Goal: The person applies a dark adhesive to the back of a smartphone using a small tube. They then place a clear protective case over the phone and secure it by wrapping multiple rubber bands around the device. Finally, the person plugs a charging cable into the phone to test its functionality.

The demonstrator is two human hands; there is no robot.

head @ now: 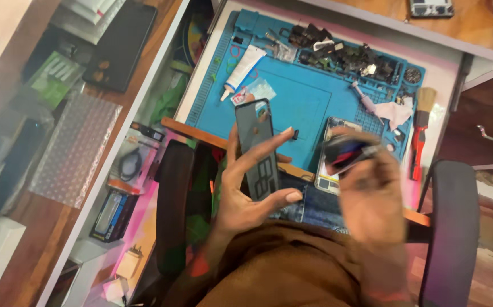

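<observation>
Hands working above a blue repair mat [292,108]: left hand [246,193] is clamping a dark phone back panel [258,149] upright between thumb and fingers; blurred right hand [371,199] is closing around a dark red-and-blue object [346,152]. White glue tube [243,68] is lying on the mat's upper left.

A white desk [448,74] carries a blue repair mat [303,96].

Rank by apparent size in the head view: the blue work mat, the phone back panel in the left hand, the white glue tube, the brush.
1. Blue work mat
2. Phone back panel, though it is nearer the camera
3. Brush and white glue tube: too alike to rank
</observation>
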